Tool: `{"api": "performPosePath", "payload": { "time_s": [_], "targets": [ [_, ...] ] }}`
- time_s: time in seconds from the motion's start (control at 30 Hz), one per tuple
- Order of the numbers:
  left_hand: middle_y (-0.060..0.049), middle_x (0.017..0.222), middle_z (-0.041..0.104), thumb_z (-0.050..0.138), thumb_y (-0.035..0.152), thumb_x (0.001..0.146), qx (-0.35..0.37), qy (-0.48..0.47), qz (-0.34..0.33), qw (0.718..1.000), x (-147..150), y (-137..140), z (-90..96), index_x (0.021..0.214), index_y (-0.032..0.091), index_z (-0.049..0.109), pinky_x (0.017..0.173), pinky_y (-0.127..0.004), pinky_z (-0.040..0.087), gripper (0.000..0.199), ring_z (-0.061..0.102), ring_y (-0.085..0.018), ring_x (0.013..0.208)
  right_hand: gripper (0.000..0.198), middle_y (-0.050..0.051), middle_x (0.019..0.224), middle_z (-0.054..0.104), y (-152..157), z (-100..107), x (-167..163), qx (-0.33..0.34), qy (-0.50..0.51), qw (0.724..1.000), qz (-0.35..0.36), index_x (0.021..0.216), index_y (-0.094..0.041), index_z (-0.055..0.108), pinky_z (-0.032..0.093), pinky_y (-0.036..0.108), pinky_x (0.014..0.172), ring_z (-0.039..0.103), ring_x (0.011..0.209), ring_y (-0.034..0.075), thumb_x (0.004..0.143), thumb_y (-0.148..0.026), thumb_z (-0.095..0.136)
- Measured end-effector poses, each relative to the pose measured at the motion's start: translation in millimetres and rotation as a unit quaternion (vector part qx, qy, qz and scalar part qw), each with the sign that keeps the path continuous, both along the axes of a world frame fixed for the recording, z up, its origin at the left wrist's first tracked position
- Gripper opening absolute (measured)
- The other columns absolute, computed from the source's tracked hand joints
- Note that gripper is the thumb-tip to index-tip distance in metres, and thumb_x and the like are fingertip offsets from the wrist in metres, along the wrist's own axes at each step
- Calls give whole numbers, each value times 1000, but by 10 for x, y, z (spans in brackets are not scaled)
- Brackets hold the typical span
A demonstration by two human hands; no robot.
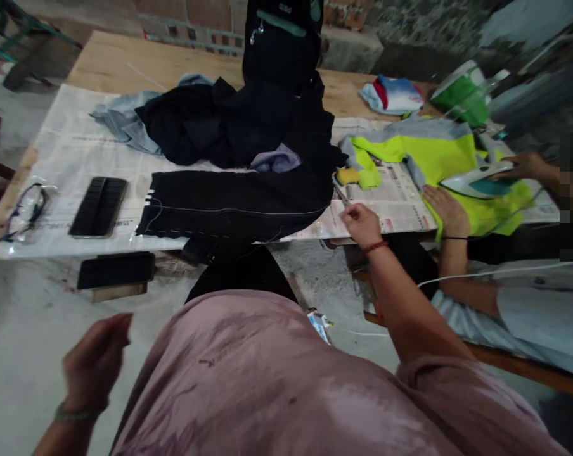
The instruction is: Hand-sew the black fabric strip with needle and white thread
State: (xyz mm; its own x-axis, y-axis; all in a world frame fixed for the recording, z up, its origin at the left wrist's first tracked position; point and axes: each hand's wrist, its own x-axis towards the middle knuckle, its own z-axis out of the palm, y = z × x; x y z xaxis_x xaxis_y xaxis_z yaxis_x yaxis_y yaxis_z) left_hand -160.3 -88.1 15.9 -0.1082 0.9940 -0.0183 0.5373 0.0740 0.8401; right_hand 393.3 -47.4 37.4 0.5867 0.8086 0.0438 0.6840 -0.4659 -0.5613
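My left hand point(95, 358) hangs low at the left, off the table, slightly blurred. Its fingers are pressed together; whatever they may hold is too small to make out. At the table's front edge, my right hand point(361, 225) is closed in a pinch beside a slim metal tool point(341, 191), perhaps scissors. Whether it grips that tool I cannot tell. Between the hands lies a black garment leg point(234, 196) with white stripes at its hem and a long pale thread across it. Dark cloth point(220, 126) is bunched behind it.
To the right, another person's hand point(528, 168) holds an iron point(481, 180) on a yellow-green garment point(438, 152); their other hand point(448, 212) presses the cloth. A phone point(99, 206), glasses point(27, 206), a black backpack point(281, 44) and a yellow object point(347, 175) stand or lie about.
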Motion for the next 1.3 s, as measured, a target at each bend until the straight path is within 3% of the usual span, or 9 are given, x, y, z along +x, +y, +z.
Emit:
{"api": "performPosePath", "payload": {
  "time_s": [0.07,0.17,0.33,0.53,0.7,0.9,0.97,1.13,1.3],
  "targets": [
    [3,62,57,66,34,69,-35,-71,-96,992,669,199,234,81,21,66,52,-22,41,18,50,-10,56,10,0,64,56,-101,24,-538,55,154,985,51,74,-17,57,43,23,62,51,60,11,73,-27,56],
    [4,47,48,61,41,72,-168,-238,-127,948,1448,350,517,78,17,62,40,-20,32,24,42,-8,43,17,-3,59,53,-284,56,-1322,115,355,916,144,79,-18,62,42,23,57,49,53,8,73,-34,58],
    [6,49,44,64,40,69,-292,-361,-203,862,1970,374,654,79,16,58,33,-16,24,27,39,-5,38,20,-1,79,54,-495,140,-1991,170,504,823,199,92,-24,67,43,22,56,51,58,6,76,-35,60],
    [5,50,44,63,40,70,-325,-389,-220,833,2010,285,625,72,15,55,32,-15,22,27,38,-4,38,16,-1,79,53,-513,278,-2075,159,482,835,213,87,-28,70,44,22,52,49,60,7,73,-33,64],
    [5,48,43,62,40,72,-318,-387,-213,839,1970,272,620,71,15,55,32,-15,21,26,38,-4,37,6,0,76,56,-437,332,-2169,164,445,850,230,74,-27,69,45,23,52,52,67,10,73,-31,65],
    [4,55,48,62,40,72,-327,-377,-223,838,1955,288,623,77,15,59,31,-15,21,26,41,-4,38,16,0,77,59,-436,322,-2133,173,420,864,217,75,-22,63,44,23,53,52,56,7,79,-36,57],
    [2,62,53,63,41,71,-328,-358,-232,843,1943,293,615,81,16,61,31,-16,21,27,43,-4,39,19,-2,76,62,-432,334,-2077,175,463,850,182,81,-22,56,40,22,46,49,47,6,82,-40,52],
    [2,57,54,61,38,72,-300,-279,-273,870,1832,318,576,81,16,64,35,-17,25,24,43,-5,41,23,-8,62,56,-365,512,-1874,175,607,765,126,82,-24,41,32,20,35,39,33,5,83,-46,49],
    [3,49,51,60,37,73,-256,-203,-278,903,1627,371,524,78,15,65,39,-17,29,23,41,-6,43,21,-9,51,35,-313,786,-1521,235,609,756,42,77,-24,43,33,19,39,34,36,4,79,-38,58]
  ]
}}
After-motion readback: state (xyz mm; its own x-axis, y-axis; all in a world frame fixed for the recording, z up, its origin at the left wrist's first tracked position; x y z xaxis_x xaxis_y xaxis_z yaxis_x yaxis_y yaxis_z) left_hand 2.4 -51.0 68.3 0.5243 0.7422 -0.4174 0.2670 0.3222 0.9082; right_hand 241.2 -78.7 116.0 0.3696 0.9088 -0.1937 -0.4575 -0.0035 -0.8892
